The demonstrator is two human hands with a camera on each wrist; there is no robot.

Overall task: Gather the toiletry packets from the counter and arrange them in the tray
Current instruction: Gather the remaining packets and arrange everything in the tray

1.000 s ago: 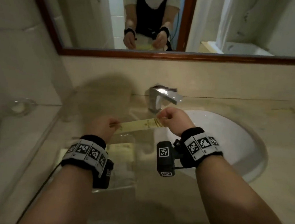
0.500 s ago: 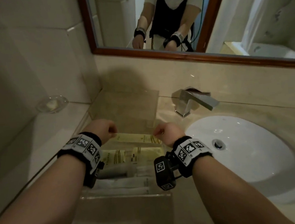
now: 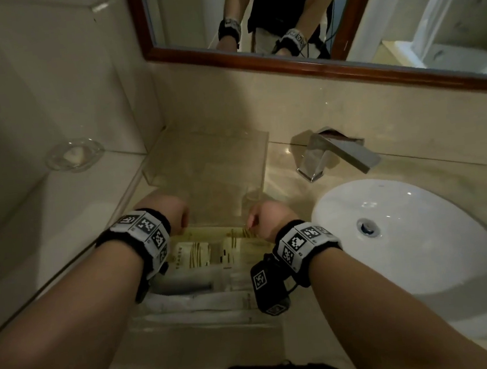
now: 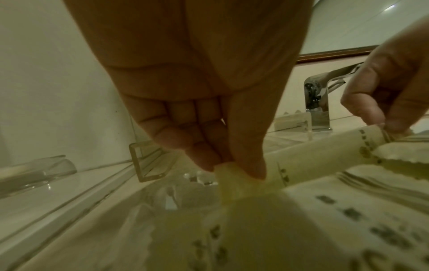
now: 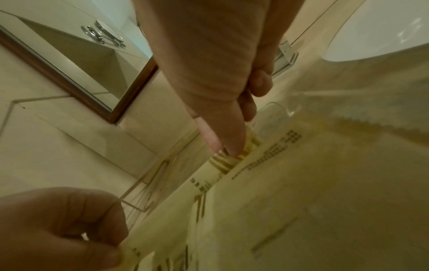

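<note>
The left hand (image 3: 170, 212) pinches one end of a long, narrow pale-yellow toiletry packet (image 3: 215, 234) between thumb and fingertips, and the right hand (image 3: 264, 220) pinches the other end in the same way; the wrist views show both grips plainly. The packet lies with its long axis running left to right across the person, roughly level, its brown-striped end at the right hand. It sits low at the far edge of the clear acrylic tray (image 3: 207, 324), just above the packets already in there; whether it touches them cannot be told.

From the head view both sets of fingers are hidden behind the backs of the hands, and the wrist bands with black-and-white markers (image 3: 144, 231) cover the tray's left and right ends. Inside the tray lie two flat pale-yellow sachets (image 3: 195, 254) side by side and, nearer the person, whitish wrapped items (image 3: 194, 303) lengthwise left to right; their print is too blurred to read. A second clear acrylic tray (image 3: 208, 161) stands behind, toward the wall.

To the right are the chrome faucet (image 3: 333, 153) and white oval sink basin (image 3: 419, 257); on the left ledge, a clear glass soap dish (image 3: 73, 155). The wood-framed mirror (image 3: 299, 67) is cut off at the top.
</note>
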